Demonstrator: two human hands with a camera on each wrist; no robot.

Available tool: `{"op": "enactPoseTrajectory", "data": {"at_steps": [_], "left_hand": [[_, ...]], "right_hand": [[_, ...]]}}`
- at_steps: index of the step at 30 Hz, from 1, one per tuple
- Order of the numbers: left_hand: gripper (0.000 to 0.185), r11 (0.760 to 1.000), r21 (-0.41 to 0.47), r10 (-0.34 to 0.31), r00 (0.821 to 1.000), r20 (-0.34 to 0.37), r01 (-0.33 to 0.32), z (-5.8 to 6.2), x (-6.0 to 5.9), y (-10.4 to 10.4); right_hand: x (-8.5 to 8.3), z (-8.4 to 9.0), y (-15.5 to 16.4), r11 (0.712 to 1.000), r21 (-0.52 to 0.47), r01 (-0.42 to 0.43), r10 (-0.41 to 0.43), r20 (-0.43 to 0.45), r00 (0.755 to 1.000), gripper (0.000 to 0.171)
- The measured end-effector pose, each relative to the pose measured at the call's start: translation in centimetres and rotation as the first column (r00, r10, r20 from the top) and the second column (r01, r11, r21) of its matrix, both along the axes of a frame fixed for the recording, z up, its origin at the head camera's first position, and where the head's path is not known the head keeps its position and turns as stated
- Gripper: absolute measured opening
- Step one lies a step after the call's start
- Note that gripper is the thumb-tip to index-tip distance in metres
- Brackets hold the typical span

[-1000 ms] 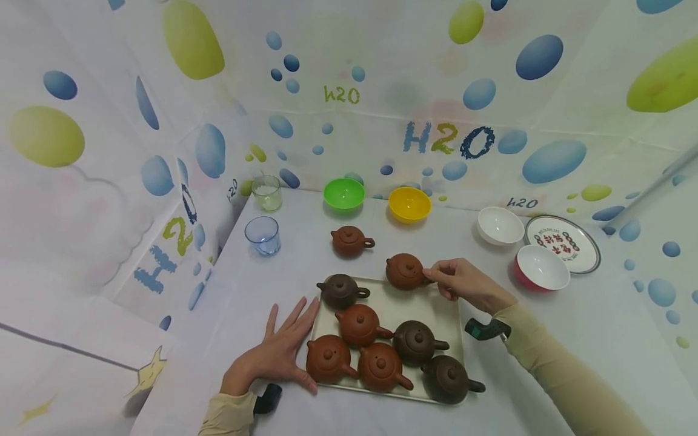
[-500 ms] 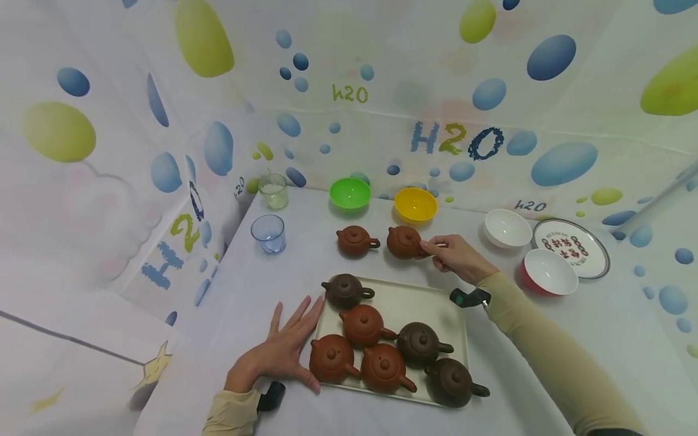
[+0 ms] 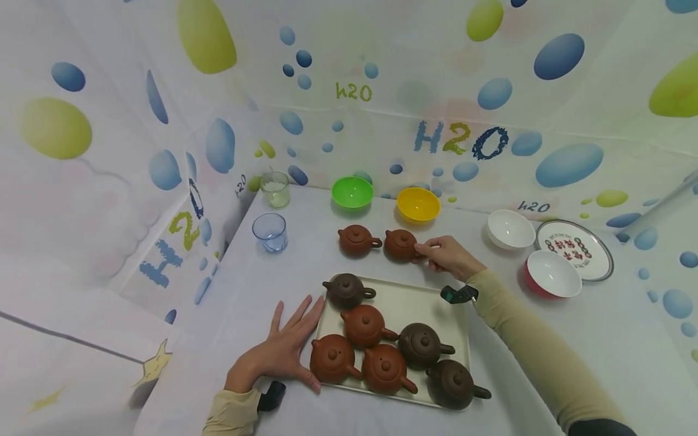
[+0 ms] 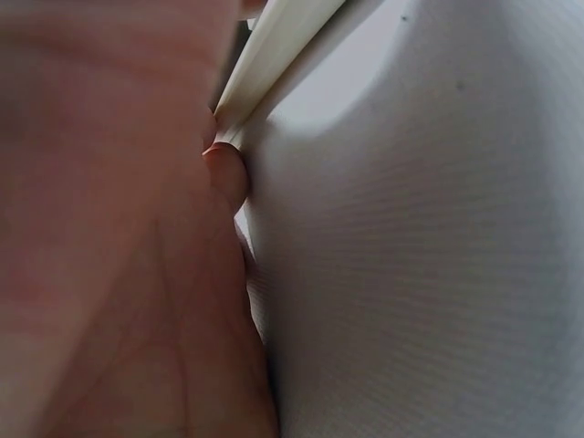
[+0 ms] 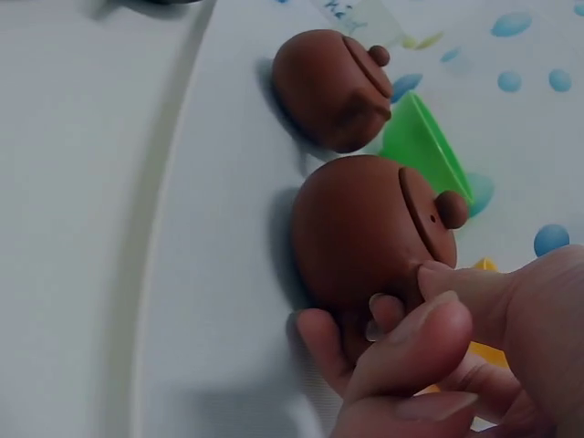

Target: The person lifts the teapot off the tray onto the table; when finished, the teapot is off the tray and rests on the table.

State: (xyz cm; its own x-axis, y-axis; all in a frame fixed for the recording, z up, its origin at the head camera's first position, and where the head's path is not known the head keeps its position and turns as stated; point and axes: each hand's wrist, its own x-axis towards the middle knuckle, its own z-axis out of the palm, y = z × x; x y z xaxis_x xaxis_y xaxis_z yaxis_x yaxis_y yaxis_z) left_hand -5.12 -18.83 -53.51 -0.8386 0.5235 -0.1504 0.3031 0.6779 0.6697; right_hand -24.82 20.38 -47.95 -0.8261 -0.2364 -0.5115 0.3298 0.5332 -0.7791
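Note:
My right hand (image 3: 443,254) pinches the handle of a reddish-brown clay teapot (image 3: 400,245) that sits on the white table, just right of a second teapot (image 3: 355,240). The right wrist view shows my fingers (image 5: 429,342) curled on the held teapot (image 5: 370,233), with the other teapot (image 5: 330,87) behind it. A cream tray (image 3: 414,303) in front carries several more teapots, dark and reddish. My left hand (image 3: 283,351) lies flat with fingers spread against the tray's left edge (image 4: 274,55).
Behind the teapots stand a green bowl (image 3: 352,192) and a yellow bowl (image 3: 418,203). A blue cup (image 3: 269,232) and a clear glass (image 3: 275,189) are at the back left. A white bowl (image 3: 510,229), red bowl (image 3: 552,274) and printed plate (image 3: 575,249) sit right.
My right hand carried the teapot from the tray's far edge away to the table and set it down beside the lone teapot. The left hand stayed put.

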Motion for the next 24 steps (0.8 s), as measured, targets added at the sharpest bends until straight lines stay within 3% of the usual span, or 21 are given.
{"op": "enactPoseTrajectory", "data": {"at_steps": [6, 13, 24], "left_hand": [[0.156, 0.997, 0.07, -0.011, 0.999, -0.041, 0.014, -0.7, 0.1, -0.3], [0.157, 0.999, 0.042, -0.009, 1.0, -0.025, 0.01, -0.4, 0.0, -0.3], [0.158, 1.0, -0.003, -0.005, 1.0, 0.02, 0.005, 0.5, -0.1, 0.0]], "right_hand": [[-0.3, 0.4, -0.2, 1.0, 0.017, 0.021, -0.022, 0.047, 0.999, 0.037], [-0.4, 0.6, -0.2, 0.996, -0.022, 0.086, -0.082, 0.144, 0.986, 0.043], [-0.2, 0.9, -0.3, 0.996, -0.024, 0.089, -0.084, 0.157, 0.984, 0.041]]}}
